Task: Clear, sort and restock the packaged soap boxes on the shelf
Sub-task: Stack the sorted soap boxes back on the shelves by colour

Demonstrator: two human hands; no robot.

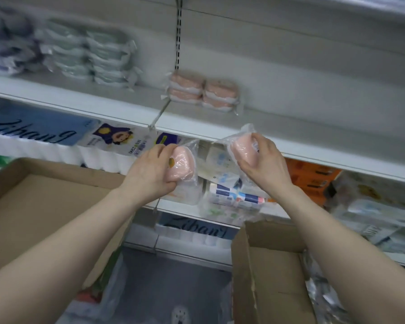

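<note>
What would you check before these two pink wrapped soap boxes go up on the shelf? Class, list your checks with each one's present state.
1. Left hand grips the left soap box: ok.
2. Right hand grips the right soap box: ok.
3. Shelf has bare room right of the pink stack: ok.
4. Pink stack matches the held boxes in colour: ok.
5. Wrappers unbroken: cannot tell, blurred.

Noted left forearm (pixel 68 242) and right forearm (pixel 337 230) bare along the whole visible length, from near edge to wrist. Found left hand (pixel 150 170) and right hand (pixel 261 160) likewise uncovered, with slender fingers. Recorded at near edge, low centre, what looks like a pale perforated clog (pixel 180 312) with a small ornament; too blurred to confirm.
</note>
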